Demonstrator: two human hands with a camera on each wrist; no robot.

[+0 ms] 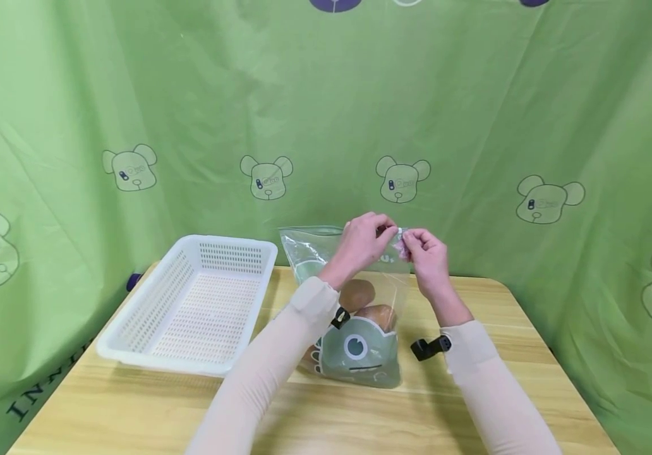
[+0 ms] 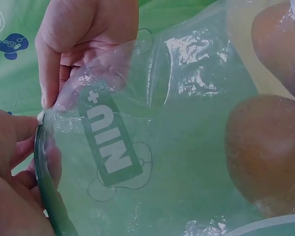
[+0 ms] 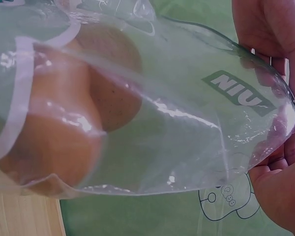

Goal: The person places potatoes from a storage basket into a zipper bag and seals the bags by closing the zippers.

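Note:
A clear zip bag (image 1: pixel 400 284) with a green cartoon print stands upright on the table. Inside it, several rounded brown potatoes (image 2: pixel 265 152) are pressed together low down. My left hand (image 1: pixel 362 240) is at the bag's top edge, pinching the small white slider (image 2: pixel 41 117) on the green zip strip (image 2: pixel 42 182). Close beside it, my right hand (image 1: pixel 429 258) grips the top right corner of the bag, where the plastic is bunched (image 1: pixel 401 243). From the right wrist, my right hand (image 3: pixel 280 191) has its fingers behind the film.
Left of the bag stands a white perforated plastic basket (image 1: pixel 206 316) on the wooden table (image 1: pixel 474 392). A green curtain (image 1: pixel 326 114) with bear-head prints hangs right behind the table. Each wrist carries a black camera mount (image 1: pixel 431 347).

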